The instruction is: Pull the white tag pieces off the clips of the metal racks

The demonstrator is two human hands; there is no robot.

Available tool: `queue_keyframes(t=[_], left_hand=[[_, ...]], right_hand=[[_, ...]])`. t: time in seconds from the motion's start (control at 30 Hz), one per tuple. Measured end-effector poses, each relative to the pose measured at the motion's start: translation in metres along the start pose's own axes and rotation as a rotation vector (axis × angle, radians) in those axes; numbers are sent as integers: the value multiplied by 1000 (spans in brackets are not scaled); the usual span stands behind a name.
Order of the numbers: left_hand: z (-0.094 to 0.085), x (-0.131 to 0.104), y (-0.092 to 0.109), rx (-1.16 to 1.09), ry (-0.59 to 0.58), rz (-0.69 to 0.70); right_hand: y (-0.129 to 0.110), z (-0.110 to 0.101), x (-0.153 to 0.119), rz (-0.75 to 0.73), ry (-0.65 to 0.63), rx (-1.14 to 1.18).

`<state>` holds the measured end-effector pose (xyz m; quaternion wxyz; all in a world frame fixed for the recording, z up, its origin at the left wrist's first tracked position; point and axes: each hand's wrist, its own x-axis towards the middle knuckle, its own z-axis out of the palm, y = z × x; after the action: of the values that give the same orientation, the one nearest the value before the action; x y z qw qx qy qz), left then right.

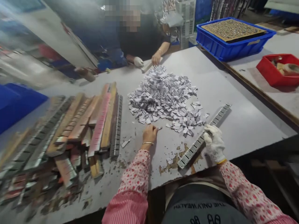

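Note:
My bare left hand [149,133] is just short of the pile, its fingers pinched on a small white piece [159,128] whose end pokes out. In a white knit glove, my right hand [213,143] is closed around the middle of a long bar [192,150] with dark marks spaced along its pale face. The bar lies slantwise near the table's front edge, one end toward me and the other pointing away to the right. Beyond my hands spreads a heap of small white rectangular pieces [161,96], its near edge between them.
Wooden and grey slotted bars [100,124] are stacked on the left of the table [224,84]. One white piece [125,143] lies apart. Across the table a person [144,40] handles another bar. A blue crate [224,46] and a red bin [268,71] stand at right.

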<state>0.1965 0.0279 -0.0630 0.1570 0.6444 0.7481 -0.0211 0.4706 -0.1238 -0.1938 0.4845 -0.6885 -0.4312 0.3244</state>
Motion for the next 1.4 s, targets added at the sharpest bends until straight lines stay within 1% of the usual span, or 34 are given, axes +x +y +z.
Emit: queue_keyframes(t=[0.03, 0.07, 0.1, 0.2, 0.27, 0.3, 0.37, 0.43, 0.47, 0.5, 0.57, 0.6, 0.63, 0.67, 0.7, 0.77, 0.8, 0.83, 0.9, 1.03, 1.07, 1.13, 1.2, 1.27, 1.33, 1.4], left_hand=[[3, -7, 4, -29, -15, -9], [7, -17, 11, -65, -33, -9], [11, -30, 21, -105, -54, -2], [21, -75, 55, -245, -144, 73], [26, -105, 73, -380, -246, 189], [27, -117, 79, -437, -291, 243], [27, -134, 83, -482, -352, 319], [22, -144, 79, -456, -400, 363], [19, -148, 76, -462, -458, 389], [16, -151, 74, -501, -545, 417], [10, -159, 70, -670, -776, 433], [9, -163, 68, -755, -863, 418], [8, -167, 67, -802, -893, 396], [8, -171, 66, -797, -857, 377], [9, -175, 65, -739, -771, 372], [12, -181, 62, -533, -559, 414], [14, -184, 60, -435, -488, 450], [15, -187, 58, -369, -447, 484], [17, -191, 54, -350, -436, 531], [24, -199, 47, -519, -518, 502], [26, -200, 45, -524, -508, 482], [31, -200, 42, -464, -400, 436], [37, -198, 39, -358, -251, 385], [44, -195, 35, -248, -150, 344], [51, -194, 32, -160, -127, 342], [57, -193, 29, -116, -152, 360]], right_hand=[[-5, -7, 2, 33, -9, 42], [-12, -13, 3, 65, -58, 87], [-20, -17, 5, 95, -145, 130], [-51, -22, 9, 150, -507, 183], [-70, -24, 11, 113, -706, 171], [-78, -26, 11, 79, -772, 171], [-89, -29, 10, 25, -864, 207], [-92, -33, 4, 51, -933, 298], [-92, -34, -2, 104, -981, 371], [-92, -35, -8, 174, -1046, 461], [-92, -37, -21, 351, -1194, 665], [-92, -38, -27, 436, -1244, 745], [-93, -38, -32, 499, -1261, 785], [-93, -38, -35, 523, -1242, 775], [-94, -38, -37, 513, -1200, 731], [-95, -38, -38, 422, -1106, 611], [-95, -37, -38, 365, -1079, 562], [-95, -36, -39, 318, -1070, 526], [-94, -33, -43, 284, -1076, 494], [-91, -28, -52, 323, -1139, 510], [-90, -28, -52, 307, -1150, 510], [-88, -27, -47, 212, -1118, 430], [-86, -26, -41, 50, -1024, 214], [-86, -24, -36, -136, -917, -101], [-88, -20, -36, -300, -855, -395], [-95, -18, -38, -402, -856, -592]])
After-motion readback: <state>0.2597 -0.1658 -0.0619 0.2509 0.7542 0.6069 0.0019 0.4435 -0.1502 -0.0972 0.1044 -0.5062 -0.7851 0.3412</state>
